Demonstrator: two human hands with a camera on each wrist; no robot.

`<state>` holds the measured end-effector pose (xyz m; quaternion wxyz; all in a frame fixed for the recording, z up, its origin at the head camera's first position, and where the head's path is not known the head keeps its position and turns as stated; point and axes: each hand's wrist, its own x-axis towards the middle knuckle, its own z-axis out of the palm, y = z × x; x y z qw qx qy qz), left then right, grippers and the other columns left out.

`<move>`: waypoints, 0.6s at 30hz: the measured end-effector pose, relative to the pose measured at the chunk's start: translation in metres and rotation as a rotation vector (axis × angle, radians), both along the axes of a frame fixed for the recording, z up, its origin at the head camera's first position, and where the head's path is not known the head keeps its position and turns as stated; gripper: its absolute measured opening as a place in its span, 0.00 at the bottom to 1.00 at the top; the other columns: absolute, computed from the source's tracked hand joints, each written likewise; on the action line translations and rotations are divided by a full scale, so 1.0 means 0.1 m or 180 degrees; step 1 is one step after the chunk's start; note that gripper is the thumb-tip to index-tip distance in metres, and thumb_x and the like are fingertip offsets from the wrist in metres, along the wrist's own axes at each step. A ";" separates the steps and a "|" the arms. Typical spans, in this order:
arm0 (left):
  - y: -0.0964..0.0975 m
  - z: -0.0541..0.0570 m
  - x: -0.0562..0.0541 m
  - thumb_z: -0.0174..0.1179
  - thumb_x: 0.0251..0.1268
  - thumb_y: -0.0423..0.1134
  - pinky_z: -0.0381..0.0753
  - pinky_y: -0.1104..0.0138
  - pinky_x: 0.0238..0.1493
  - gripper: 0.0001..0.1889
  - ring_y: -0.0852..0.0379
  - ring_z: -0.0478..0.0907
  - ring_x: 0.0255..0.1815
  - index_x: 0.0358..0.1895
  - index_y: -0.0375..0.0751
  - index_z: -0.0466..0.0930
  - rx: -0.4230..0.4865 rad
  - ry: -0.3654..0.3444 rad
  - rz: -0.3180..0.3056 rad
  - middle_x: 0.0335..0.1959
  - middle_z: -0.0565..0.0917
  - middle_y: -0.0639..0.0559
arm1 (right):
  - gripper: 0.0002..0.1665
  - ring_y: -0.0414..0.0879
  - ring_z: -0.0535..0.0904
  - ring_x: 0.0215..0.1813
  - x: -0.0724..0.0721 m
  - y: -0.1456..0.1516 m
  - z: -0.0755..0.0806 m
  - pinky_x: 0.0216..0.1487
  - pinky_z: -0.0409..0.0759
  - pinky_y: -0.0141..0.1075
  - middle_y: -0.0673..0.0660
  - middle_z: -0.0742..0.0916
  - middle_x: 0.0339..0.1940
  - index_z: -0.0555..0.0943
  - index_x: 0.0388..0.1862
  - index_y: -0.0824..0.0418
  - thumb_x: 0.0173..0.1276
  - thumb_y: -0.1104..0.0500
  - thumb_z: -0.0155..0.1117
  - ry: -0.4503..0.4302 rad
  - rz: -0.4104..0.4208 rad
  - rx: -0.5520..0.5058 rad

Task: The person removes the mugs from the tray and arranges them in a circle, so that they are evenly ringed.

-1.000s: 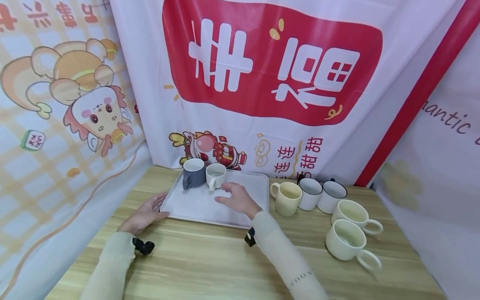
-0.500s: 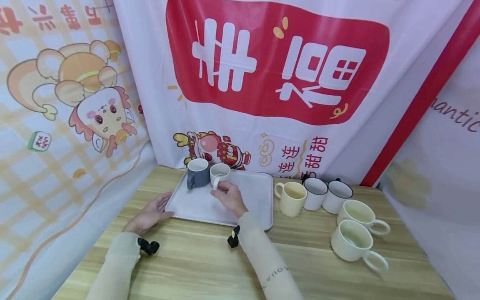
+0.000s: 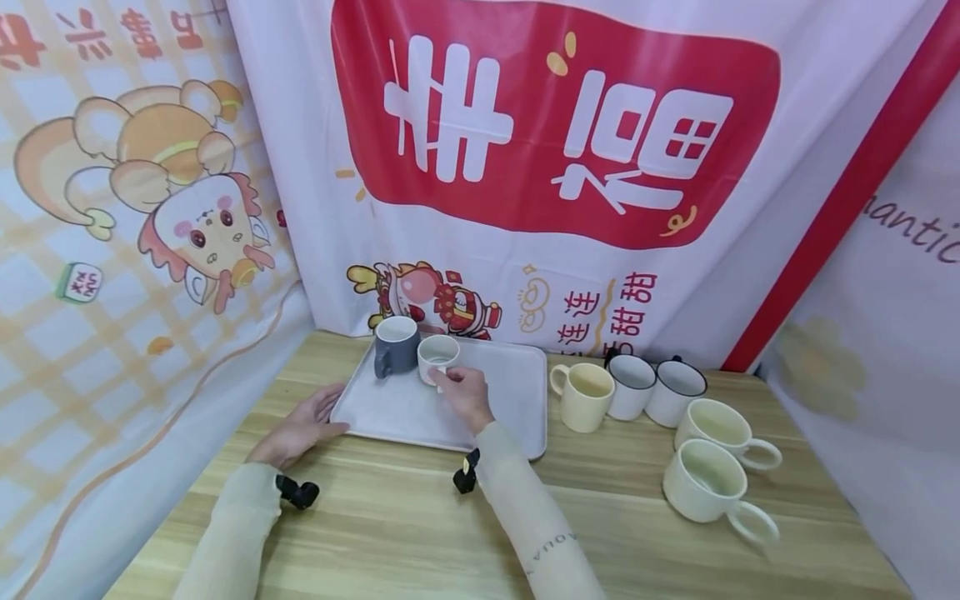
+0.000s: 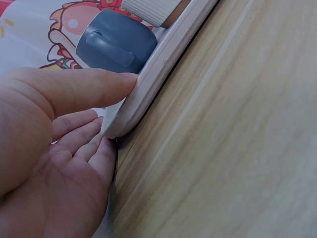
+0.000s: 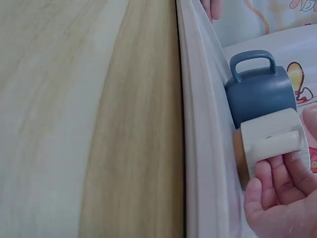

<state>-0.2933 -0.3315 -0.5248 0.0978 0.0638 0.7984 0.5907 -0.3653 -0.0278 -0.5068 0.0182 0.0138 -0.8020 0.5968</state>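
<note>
Though pale, grained tabletop [image 3: 390, 517] beneath tray [image 3: 390, 410], banner [image 3: 532, 117] behind.

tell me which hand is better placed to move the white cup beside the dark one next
Probably the right hand: it grips the white cup by its handle, while the left hand touches a corner of the tray, farther off.

In head view I see left arm [image 3: 225, 533] slanting up and right from bottom left; left hand [image 3: 300, 429] lower left of centre, relaxed. In left wrist view, its thumb [image 4: 89, 92] held apart from nearly straight fingers [image 4: 81, 134]. Right arm [image 3: 532, 521] slants up-left from bottom edge; right hand [image 3: 465, 395] just below centre, its fingers curled in grip.
</note>
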 end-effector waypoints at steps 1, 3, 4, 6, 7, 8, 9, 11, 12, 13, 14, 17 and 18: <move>0.00 0.00 0.00 0.66 0.72 0.30 0.41 0.39 0.89 0.51 0.30 0.36 0.88 0.86 0.32 0.38 -0.0008 0.0004 -0.0001 0.88 0.41 0.31 | 0.20 0.39 0.77 0.30 0.02 0.02 0.01 0.29 0.73 0.26 0.50 0.89 0.25 0.93 0.33 0.62 0.67 0.45 0.76 -0.0030 -0.0028 0.0025; 0.00 0.00 0.01 0.66 0.72 0.31 0.41 0.39 0.89 0.51 0.29 0.36 0.88 0.86 0.32 0.38 -0.0011 0.0007 -0.0002 0.88 0.41 0.31 | 0.21 0.40 0.75 0.29 0.05 0.08 0.04 0.28 0.71 0.27 0.48 0.86 0.21 0.91 0.27 0.63 0.68 0.46 0.76 -0.0111 0.0005 0.0022; 0.00 0.01 0.01 0.66 0.72 0.31 0.41 0.38 0.89 0.51 0.29 0.36 0.88 0.86 0.32 0.37 -0.0022 0.0009 -0.0007 0.88 0.41 0.31 | 0.21 0.41 0.74 0.29 0.07 0.11 0.06 0.29 0.71 0.28 0.47 0.84 0.20 0.89 0.24 0.62 0.67 0.47 0.76 -0.0183 0.0052 0.0010; 0.00 0.01 0.00 0.65 0.72 0.31 0.41 0.38 0.89 0.51 0.29 0.36 0.88 0.86 0.32 0.37 -0.0028 0.0005 -0.0006 0.88 0.40 0.31 | 0.21 0.42 0.74 0.30 0.10 0.18 0.10 0.32 0.72 0.29 0.45 0.80 0.20 0.85 0.20 0.59 0.67 0.48 0.76 -0.0373 0.0185 -0.0074; 0.00 0.01 0.00 0.65 0.72 0.31 0.41 0.39 0.89 0.51 0.30 0.36 0.88 0.86 0.32 0.37 -0.0030 0.0000 0.0004 0.88 0.40 0.31 | 0.21 0.42 0.74 0.31 0.11 0.22 0.12 0.34 0.73 0.30 0.45 0.80 0.21 0.83 0.18 0.58 0.67 0.49 0.76 -0.0469 0.0257 -0.0150; 0.00 0.01 0.00 0.65 0.73 0.30 0.41 0.39 0.89 0.50 0.30 0.36 0.89 0.86 0.32 0.37 -0.0030 -0.0008 0.0014 0.88 0.40 0.32 | 0.20 0.42 0.74 0.32 0.13 0.27 0.14 0.36 0.73 0.31 0.46 0.80 0.21 0.81 0.18 0.57 0.66 0.51 0.76 -0.0559 0.0331 -0.0234; -0.01 0.00 -0.01 0.65 0.73 0.30 0.41 0.39 0.89 0.51 0.30 0.35 0.88 0.86 0.32 0.37 -0.0034 -0.0007 -0.0001 0.88 0.40 0.31 | 0.19 0.43 0.74 0.33 0.15 0.32 0.15 0.37 0.74 0.32 0.46 0.80 0.22 0.81 0.18 0.57 0.66 0.52 0.76 -0.0646 0.0410 -0.0340; -0.01 -0.01 -0.02 0.65 0.73 0.30 0.41 0.39 0.89 0.50 0.31 0.35 0.89 0.86 0.32 0.37 -0.0037 -0.0017 -0.0002 0.88 0.40 0.32 | 0.15 0.43 0.76 0.35 0.19 0.45 0.18 0.41 0.76 0.33 0.48 0.82 0.25 0.84 0.22 0.59 0.66 0.55 0.75 -0.0784 0.0560 -0.0540; -0.01 -0.01 -0.02 0.65 0.72 0.31 0.41 0.40 0.89 0.50 0.31 0.36 0.89 0.86 0.33 0.38 -0.0047 -0.0026 0.0008 0.88 0.40 0.32 | 0.12 0.42 0.77 0.35 0.22 0.51 0.19 0.42 0.77 0.33 0.48 0.84 0.26 0.86 0.25 0.62 0.66 0.57 0.74 -0.0826 0.0640 -0.0636; -0.01 -0.02 -0.02 0.65 0.72 0.31 0.41 0.40 0.89 0.51 0.31 0.36 0.89 0.86 0.32 0.37 -0.0057 -0.0021 -0.0006 0.88 0.40 0.32 | 0.10 0.43 0.78 0.35 0.25 0.57 0.21 0.43 0.78 0.34 0.49 0.85 0.26 0.87 0.29 0.65 0.67 0.59 0.73 -0.0876 0.0715 -0.0726; 0.00 -0.03 -0.02 0.65 0.72 0.31 0.41 0.39 0.88 0.51 0.30 0.36 0.88 0.86 0.32 0.37 -0.0058 -0.0014 -0.0012 0.88 0.40 0.31 | 0.10 0.43 0.79 0.35 0.28 0.64 0.22 0.43 0.80 0.34 0.50 0.85 0.27 0.88 0.32 0.68 0.68 0.61 0.72 -0.0900 0.0792 -0.0791; 0.00 -0.03 -0.02 0.65 0.72 0.31 0.42 0.40 0.88 0.51 0.30 0.36 0.88 0.86 0.32 0.37 -0.0081 -0.0005 -0.0004 0.88 0.40 0.31 | 0.12 0.44 0.82 0.36 0.37 0.83 0.27 0.45 0.84 0.34 0.52 0.87 0.27 0.88 0.40 0.74 0.70 0.63 0.69 -0.0896 0.0953 -0.0882; 0.00 -0.03 -0.03 0.65 0.72 0.31 0.42 0.40 0.88 0.51 0.30 0.36 0.89 0.86 0.32 0.37 -0.0079 -0.0001 0.0004 0.88 0.41 0.32 | 0.11 0.44 0.83 0.36 0.41 0.90 0.28 0.44 0.85 0.33 0.52 0.88 0.27 0.88 0.40 0.75 0.70 0.64 0.68 -0.0867 0.0965 -0.0907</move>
